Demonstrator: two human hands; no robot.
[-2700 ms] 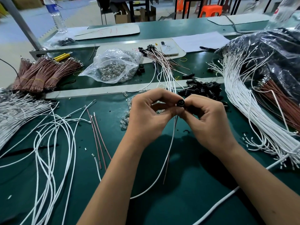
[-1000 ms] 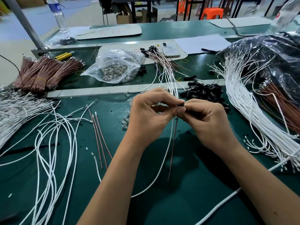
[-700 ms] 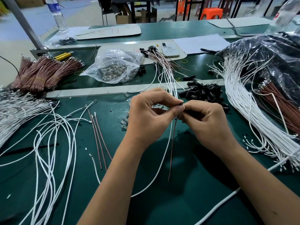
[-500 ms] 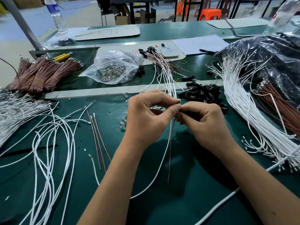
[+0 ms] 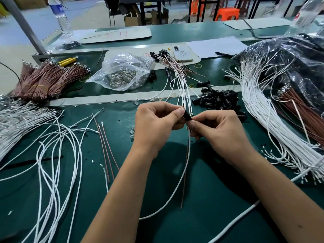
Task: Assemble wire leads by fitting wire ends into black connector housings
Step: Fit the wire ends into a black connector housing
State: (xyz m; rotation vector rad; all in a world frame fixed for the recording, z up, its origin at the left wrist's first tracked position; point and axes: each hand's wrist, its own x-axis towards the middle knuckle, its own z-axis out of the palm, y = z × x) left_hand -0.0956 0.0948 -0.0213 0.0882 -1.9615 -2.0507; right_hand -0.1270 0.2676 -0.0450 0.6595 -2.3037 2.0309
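I see a dark green work mat [image 5: 175, 225]. Loose white wires [image 5: 57, 163] spread over its left side, and a thick white wire bundle [image 5: 263, 111] runs along its right edge. Reddish-brown wire bundles [image 5: 43, 79], tied with yellow bands, lie at the far left corner. A pile of black connector housings [image 5: 219, 99] sits right of centre. A clear plastic bag [image 5: 122, 72] shows silver metal terminals. One black housing [image 5: 187, 115] sits at centre, with a white wire [image 5: 182, 176] and a thin brown wire [image 5: 185, 181] below it. An orange stool [image 5: 227, 14] stands beyond the far edge.
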